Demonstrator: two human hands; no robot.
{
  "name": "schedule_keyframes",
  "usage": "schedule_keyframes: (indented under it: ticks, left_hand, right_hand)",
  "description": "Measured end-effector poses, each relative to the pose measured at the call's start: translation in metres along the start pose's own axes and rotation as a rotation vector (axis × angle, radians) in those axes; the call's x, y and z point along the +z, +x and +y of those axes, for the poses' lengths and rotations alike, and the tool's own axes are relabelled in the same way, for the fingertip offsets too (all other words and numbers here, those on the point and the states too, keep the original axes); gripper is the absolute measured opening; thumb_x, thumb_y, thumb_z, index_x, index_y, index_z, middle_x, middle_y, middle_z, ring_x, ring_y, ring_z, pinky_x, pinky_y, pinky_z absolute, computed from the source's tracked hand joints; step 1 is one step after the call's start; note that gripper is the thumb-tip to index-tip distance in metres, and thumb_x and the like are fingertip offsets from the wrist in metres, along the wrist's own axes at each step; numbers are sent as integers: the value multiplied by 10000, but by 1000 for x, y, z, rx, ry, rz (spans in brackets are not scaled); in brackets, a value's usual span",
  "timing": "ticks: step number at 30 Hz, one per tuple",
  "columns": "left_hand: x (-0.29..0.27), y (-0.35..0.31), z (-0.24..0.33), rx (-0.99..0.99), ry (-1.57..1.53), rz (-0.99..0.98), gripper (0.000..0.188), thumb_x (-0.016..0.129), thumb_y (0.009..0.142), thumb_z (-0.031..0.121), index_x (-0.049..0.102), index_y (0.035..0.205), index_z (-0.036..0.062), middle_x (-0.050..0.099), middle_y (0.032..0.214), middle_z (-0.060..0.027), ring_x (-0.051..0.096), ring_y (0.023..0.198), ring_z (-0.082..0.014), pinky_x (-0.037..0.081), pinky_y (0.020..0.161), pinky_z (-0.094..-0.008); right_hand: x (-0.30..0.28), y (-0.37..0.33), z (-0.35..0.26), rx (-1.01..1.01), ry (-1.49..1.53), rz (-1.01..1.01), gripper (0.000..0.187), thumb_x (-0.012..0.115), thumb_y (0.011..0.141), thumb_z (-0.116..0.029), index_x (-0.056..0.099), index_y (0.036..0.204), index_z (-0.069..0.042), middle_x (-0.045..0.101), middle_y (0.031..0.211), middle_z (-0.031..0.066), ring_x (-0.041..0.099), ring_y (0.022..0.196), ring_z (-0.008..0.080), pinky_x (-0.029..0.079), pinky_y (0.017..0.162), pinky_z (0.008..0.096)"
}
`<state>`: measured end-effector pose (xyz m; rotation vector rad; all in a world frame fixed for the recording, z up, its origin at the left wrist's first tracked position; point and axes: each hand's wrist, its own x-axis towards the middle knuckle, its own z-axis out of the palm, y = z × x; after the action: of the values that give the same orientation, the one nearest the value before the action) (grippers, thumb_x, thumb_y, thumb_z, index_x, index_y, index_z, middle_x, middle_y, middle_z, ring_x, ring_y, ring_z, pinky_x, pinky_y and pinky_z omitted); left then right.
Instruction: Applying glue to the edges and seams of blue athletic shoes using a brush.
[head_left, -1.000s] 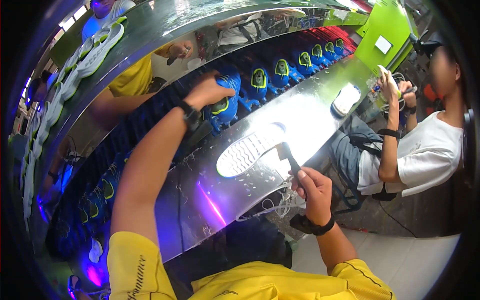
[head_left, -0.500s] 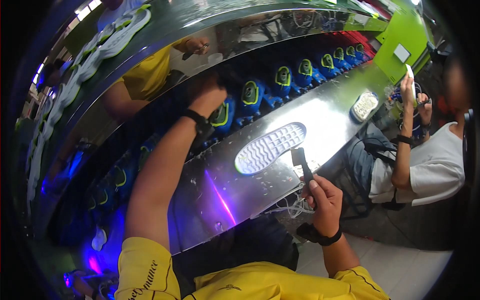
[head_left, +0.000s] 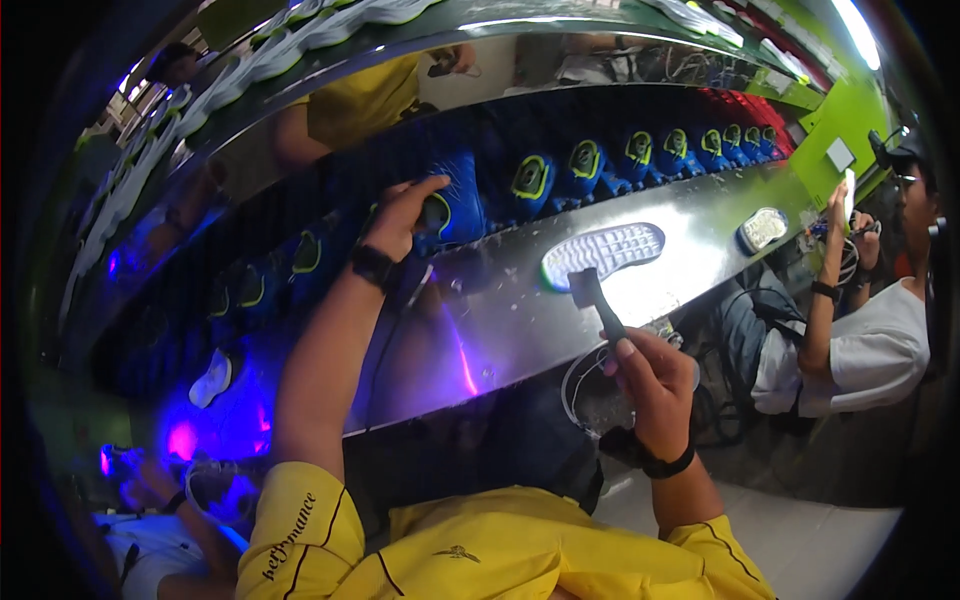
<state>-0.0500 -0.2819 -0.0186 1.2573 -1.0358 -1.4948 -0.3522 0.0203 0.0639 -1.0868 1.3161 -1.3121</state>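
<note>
My left hand [head_left: 405, 215] grips a blue shoe upper [head_left: 462, 195] with a yellow-green collar, its fingers around the collar end. The upper is tilted at the inner edge of the metal bench. In my right hand [head_left: 655, 385] is a dark, flat-headed brush [head_left: 603, 305], held by its handle, head pointing up and left. Behind the brush head lies a white shoe sole [head_left: 608, 250], tread-patterned side showing, on the bench; whether the brush touches it I cannot tell.
Several blue shoe uppers [head_left: 585, 160] stand in a row along the metal bench [head_left: 520, 340]. Another sole [head_left: 764, 230] lies farther right, and white soles [head_left: 330, 30] line the upper shelf. A co-worker in white [head_left: 850, 330] sits at right; another person's arm [head_left: 165, 485] shows at lower left.
My left hand has brought one blue upper out of the row, and it now shows larger and tilted. The brush has shifted leftward over the sole. The whole view has turned slightly.
</note>
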Motion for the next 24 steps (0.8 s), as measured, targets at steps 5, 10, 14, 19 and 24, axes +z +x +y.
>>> schedule_keyframes:
  ticks: [5, 10, 14, 19, 24]
  left_hand:
    - [-44, -151, 7, -81, -550, -214, 457, 799, 962, 261, 642, 1363, 107, 735, 1236, -53, 708, 1148, -194, 556, 1034, -393]
    - [-75, -230, -11, 155, -321, 30, 551, 840, 925, 203, 605, 1393, 33, 711, 1275, -81, 696, 1178, -206, 557, 1042, -404]
    - [-82, -268, -30, 594, 310, 208, 755, 983, 709, 207, 616, 1340, 13, 730, 1189, -95, 732, 1057, -234, 586, 948, -385]
    - [-87, -308, -56, 751, 800, 295, 787, 972, 673, 188, 617, 1359, 42, 699, 1295, -160, 691, 1199, -334, 494, 1122, -472]
    - [-87, -337, -89, 897, 947, 316, 796, 906, 729, 133, 527, 1422, 40, 636, 1397, -187, 619, 1325, -400, 347, 1234, -618]
  right_hand:
    - [36, -6, 12, 31, -53, -63, 262, 685, 1048, -117, 724, 1232, 67, 675, 836, -14, 556, 744, 31, 403, 647, 200]
    - [83, -6, 33, -89, -275, -163, 278, 737, 1012, -138, 728, 1179, 83, 686, 812, -6, 579, 717, 65, 457, 652, 236]
    - [113, -5, 55, -125, -362, -211, 273, 745, 985, -165, 743, 1142, 59, 687, 756, 60, 582, 687, 88, 474, 643, 277]
    - [135, -6, 61, -37, -416, -284, 244, 708, 1006, -163, 748, 1116, 51, 676, 727, 60, 596, 677, 95, 473, 635, 292]
    - [146, 1, 83, 211, -294, -395, 236, 677, 1026, -161, 747, 1086, 56, 675, 739, 28, 583, 698, 87, 469, 652, 281]
